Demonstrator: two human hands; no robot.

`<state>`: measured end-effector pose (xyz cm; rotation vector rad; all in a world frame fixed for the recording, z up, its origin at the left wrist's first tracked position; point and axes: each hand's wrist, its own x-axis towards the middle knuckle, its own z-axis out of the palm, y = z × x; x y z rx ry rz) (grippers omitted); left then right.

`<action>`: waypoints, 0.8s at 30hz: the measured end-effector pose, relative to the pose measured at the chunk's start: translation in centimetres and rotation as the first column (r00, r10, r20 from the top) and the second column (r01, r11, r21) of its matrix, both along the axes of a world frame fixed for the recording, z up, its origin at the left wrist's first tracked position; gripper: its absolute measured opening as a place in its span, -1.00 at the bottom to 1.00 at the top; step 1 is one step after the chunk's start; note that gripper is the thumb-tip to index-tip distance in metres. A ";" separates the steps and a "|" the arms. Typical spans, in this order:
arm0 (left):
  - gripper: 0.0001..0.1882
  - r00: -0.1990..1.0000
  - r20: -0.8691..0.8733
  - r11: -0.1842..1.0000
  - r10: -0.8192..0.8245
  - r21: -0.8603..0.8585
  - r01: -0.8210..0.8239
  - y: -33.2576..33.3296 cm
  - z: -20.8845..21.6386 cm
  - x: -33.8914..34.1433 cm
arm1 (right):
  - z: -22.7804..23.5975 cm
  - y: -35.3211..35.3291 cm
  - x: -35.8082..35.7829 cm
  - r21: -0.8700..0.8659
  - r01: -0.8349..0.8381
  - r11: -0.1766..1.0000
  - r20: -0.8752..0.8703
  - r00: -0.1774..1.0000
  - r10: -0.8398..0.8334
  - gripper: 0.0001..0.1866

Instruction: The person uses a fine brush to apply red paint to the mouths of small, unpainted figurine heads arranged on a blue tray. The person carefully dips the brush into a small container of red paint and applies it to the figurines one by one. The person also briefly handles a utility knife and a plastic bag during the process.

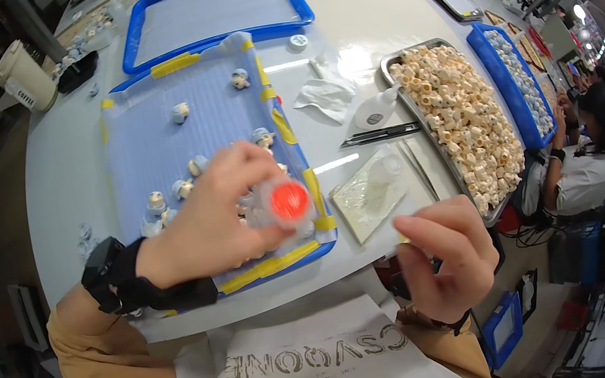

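My left hand (207, 222) is closed around a small clear container with a red end (290, 202), held above the near right part of a blue tray (149, 141) lined with bluish sheeting and yellow tape. Small cream figure pieces with light-blue caps (180, 113) sit on this tray, several of them partly hidden under my left hand. Off the tray's near right corner, my right hand (451, 257) is curled, thumb and index fingertips close together. A tiny yellowish spot shows between those fingertips, too small to name.
Right of the lined tray lie a flat pad with clear film (370, 199), tweezers (420, 171), black pen-like tools (384, 133), a white bottle (375, 111) and crumpled tissue (328, 99). Beyond them stands a metal tray (387, 61) heaped with cream pieces. Another person (582, 169) sits at right.
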<state>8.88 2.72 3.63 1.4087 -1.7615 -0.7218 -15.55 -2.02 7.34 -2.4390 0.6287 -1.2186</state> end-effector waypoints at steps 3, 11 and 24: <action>-0.62 0.998 0.042 0.999 0.051 0.007 -0.051 -3.9 -0.9 1.3 | -1.7 -0.1 -3.4 0.185 0.225 0.957 -0.123 0.971 -0.204 -0.73; -0.58 0.988 0.115 0.995 -0.101 0.031 0.098 -11.6 -2.3 -0.5 | -4.4 -3.1 -8.7 0.304 0.381 0.873 -0.235 0.918 -0.319 -0.80; -0.14 0.959 0.278 0.996 -0.057 0.079 0.036 -10.8 -2.4 0.1 | -6.5 -15.4 -3.2 -0.026 0.037 0.999 -0.677 0.735 -0.045 -0.73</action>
